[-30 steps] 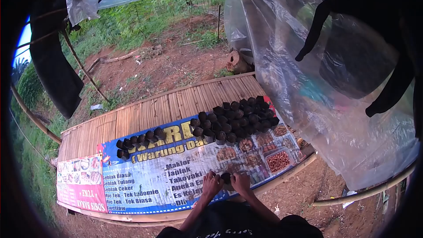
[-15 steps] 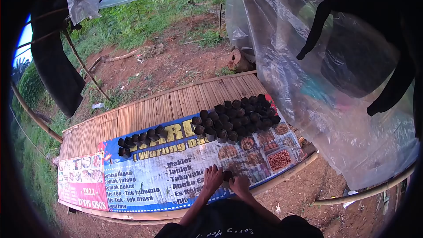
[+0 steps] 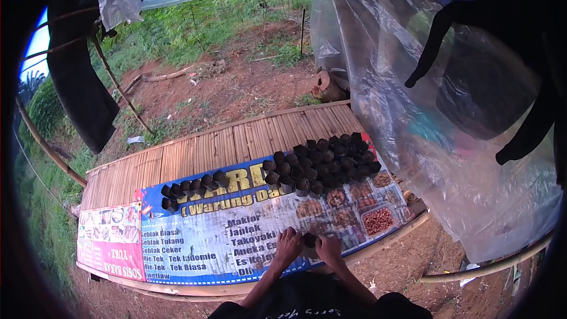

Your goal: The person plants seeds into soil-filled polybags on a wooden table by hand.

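Between my two hands, near the front edge of the table, is a small black seedling bag (image 3: 309, 240). My left hand (image 3: 288, 244) has its fingers curled at the bag's left rim. On the opposite side, my right hand (image 3: 329, 248) pinches the rim with bent fingers. Dark contents show faintly in the bag's mouth, too small to make out. Farther back on the printed banner (image 3: 201, 242) stands a dense cluster of similar black bags (image 3: 322, 162), several of them filled with something dark. A shorter row of such bags (image 3: 195, 185) stands to the left.
The banner lies over a slatted bamboo table (image 3: 204, 149). Clear plastic sheeting (image 3: 378, 82) hangs at the right, above a bamboo rail (image 3: 484, 272). Dark cloth (image 3: 82, 94) hangs at the left beside a slanting pole (image 3: 121, 85). A cut log (image 3: 326, 85) lies behind the table.
My left hand's fingers, earlier stretched forward beside the bag, are now curled at its rim. My right hand stays at the bag's right side. The whole view has shifted slightly.
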Demonstrator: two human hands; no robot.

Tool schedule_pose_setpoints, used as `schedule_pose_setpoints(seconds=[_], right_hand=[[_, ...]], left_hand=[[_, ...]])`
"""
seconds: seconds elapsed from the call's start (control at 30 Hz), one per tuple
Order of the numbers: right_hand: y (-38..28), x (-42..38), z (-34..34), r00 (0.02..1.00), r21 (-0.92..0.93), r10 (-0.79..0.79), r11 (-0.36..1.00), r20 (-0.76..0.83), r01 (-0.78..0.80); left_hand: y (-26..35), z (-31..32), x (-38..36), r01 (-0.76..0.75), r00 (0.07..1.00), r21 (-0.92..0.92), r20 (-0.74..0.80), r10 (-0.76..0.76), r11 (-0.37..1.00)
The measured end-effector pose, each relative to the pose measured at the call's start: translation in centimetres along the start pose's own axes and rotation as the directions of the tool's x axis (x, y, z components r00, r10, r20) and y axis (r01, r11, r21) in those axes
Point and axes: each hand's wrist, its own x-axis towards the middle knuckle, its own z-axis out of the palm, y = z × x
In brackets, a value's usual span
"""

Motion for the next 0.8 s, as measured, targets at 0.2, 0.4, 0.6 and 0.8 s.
schedule_pose_setpoints(seconds=[0.2, 0.4, 0.6, 0.8], right_hand=[[0.0, 0.6, 0.0, 0.998, -0.030, 0.035, 0.999, 0.056, -0.034], [0.0, 0.7, 0.0, 1.000, -0.042, 0.019, 0.999, 0.018, -0.018], [0.1, 1.5, 0.0, 0.994, -0.080, 0.037, 0.996, 0.098, -0.029], [-0.2, 2.1, -0.4, 0.995, -0.079, 0.019, 0.997, 0.100, -0.011]], left_hand=[[0.0, 0.9, 0.0, 0.061, 0.998, -0.085, 0.017, -0.060, 0.995], [0.9, 0.3, -0.7, 0.060, 0.998, -0.058, -0.013, -0.061, 0.997], [1.3, 0.4, -0.2, 0.094, 0.995, -0.067, -0.028, -0.096, 0.993], [1.1, 1.0, -0.2, 0.085, 0.995, -0.066, -0.052, -0.088, 0.994]])
